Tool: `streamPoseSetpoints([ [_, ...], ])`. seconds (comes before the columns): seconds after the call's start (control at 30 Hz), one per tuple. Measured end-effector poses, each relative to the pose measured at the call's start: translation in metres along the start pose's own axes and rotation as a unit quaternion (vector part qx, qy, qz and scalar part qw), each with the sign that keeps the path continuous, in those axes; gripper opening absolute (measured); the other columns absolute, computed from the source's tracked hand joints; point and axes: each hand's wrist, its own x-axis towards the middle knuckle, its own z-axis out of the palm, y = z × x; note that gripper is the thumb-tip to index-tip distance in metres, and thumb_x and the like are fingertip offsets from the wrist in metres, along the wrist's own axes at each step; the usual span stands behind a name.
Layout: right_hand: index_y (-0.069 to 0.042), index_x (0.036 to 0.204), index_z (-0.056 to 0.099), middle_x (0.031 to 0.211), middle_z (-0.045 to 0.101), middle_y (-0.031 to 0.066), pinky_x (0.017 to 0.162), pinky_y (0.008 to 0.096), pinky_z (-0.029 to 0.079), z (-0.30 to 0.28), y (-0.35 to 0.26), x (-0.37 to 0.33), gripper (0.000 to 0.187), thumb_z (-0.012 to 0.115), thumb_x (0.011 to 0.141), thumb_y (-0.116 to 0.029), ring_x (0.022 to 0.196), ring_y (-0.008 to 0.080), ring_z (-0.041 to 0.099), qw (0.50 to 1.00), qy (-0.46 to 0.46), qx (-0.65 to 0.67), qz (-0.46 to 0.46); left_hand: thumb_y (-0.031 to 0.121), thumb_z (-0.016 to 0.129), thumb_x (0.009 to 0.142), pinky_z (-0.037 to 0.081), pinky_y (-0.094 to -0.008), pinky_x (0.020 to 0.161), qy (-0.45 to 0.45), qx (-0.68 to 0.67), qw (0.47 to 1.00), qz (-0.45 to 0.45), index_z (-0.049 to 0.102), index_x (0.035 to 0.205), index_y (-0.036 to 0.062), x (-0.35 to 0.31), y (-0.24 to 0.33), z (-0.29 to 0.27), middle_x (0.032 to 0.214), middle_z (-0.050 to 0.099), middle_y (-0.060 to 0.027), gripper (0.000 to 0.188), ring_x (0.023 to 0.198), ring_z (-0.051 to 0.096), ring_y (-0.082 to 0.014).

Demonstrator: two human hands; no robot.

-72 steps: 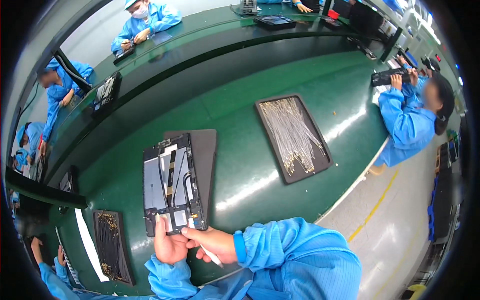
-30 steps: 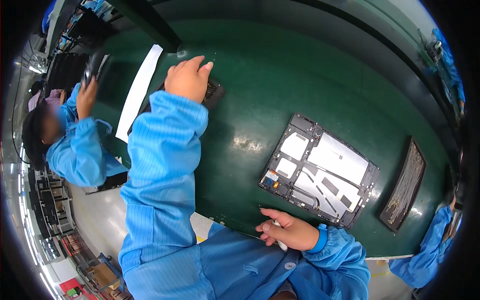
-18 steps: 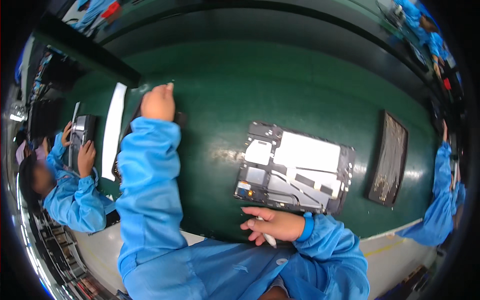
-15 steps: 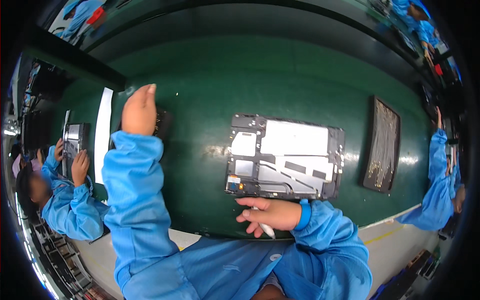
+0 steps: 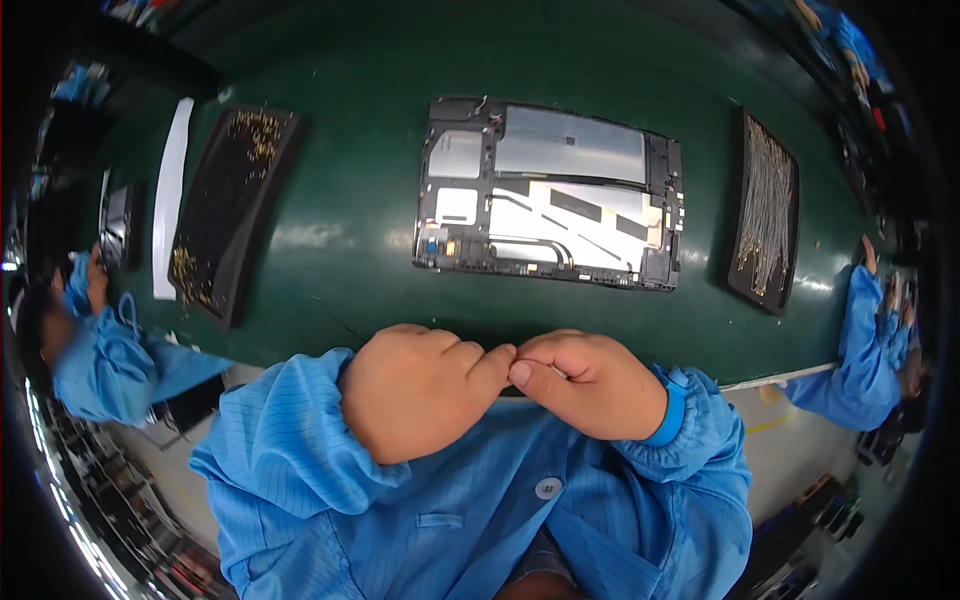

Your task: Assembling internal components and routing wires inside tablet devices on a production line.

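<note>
Head view: opened flat device (image 5: 548, 195), dark frame, silver plates and black ribbon cables face up, a small orange and blue part near its 8 o'clock corner. Lies flat on the green table (image 5: 345, 165), at 12 o'clock from the joined fingertips — near them, though apart, a strip of green surface between.

Left hand (image 5: 425, 390): back uppermost, fingers curled and pressed together, tips meeting those of the other hand. Right hand (image 5: 598, 385): thumb laid against the bent forefinger, blue band (image 5: 672, 410) at the wrist. What either hand pinches — cannot be told, the tips being covered.

At 10 o'clock from the fingertips: dark tray (image 5: 262, 220), tilted in view, bearing black cables (image 5: 218, 200) with gold-coloured ends; just beyond it, one white strip (image 5: 168, 205), lengthwise beside the tray.

At 2 o'clock: second tray (image 5: 792, 230), bearing grey cables (image 5: 766, 205), gold-coloured ends mostly toward its 6 o'clock end.

At 9 o'clock: co-worker (image 5: 100, 370), blue sleeve. At 3 o'clock: another co-worker (image 5: 865, 350), likewise in blue.
</note>
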Motion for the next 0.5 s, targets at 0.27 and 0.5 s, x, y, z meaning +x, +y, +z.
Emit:
streamPoseSetpoints([
  [0.27, -0.002, 0.085, 0.057, 0.065, 0.052, -0.0001, 0.056, 0.0205, 0.039, 0.002, 0.011, -0.005, 0.024, 0.047, 0.083, -0.024, 0.062, 0.0061, 0.044, 0.976, -0.041, 0.181, 0.114, 0.015, 0.055, 0.068, 0.043, -0.0275, 0.050, 0.114, -0.105, 0.987, -0.051, 0.055, 0.085, 0.0067, -0.007, 0.007, 0.021, 0.062, 0.051, -0.0006, 0.019, 0.055, 0.051, -0.0156],
  [0.5, -0.003, 0.087, 0.056, 0.062, 0.047, -0.0033, 0.048, 0.0174, 0.034, -0.008, 0.013, -0.014, 0.023, 0.052, 0.081, -0.025, 0.055, 0.0036, 0.039, 0.948, -0.054, 0.234, 0.208, 0.003, 0.062, 0.063, 0.044, -0.0309, 0.055, 0.169, -0.201, 0.965, -0.016, 0.055, 0.081, 0.0031, 0.001, 0.005, 0.028, 0.074, 0.057, -0.0082, 0.019, 0.063, 0.054, -0.0229],
])
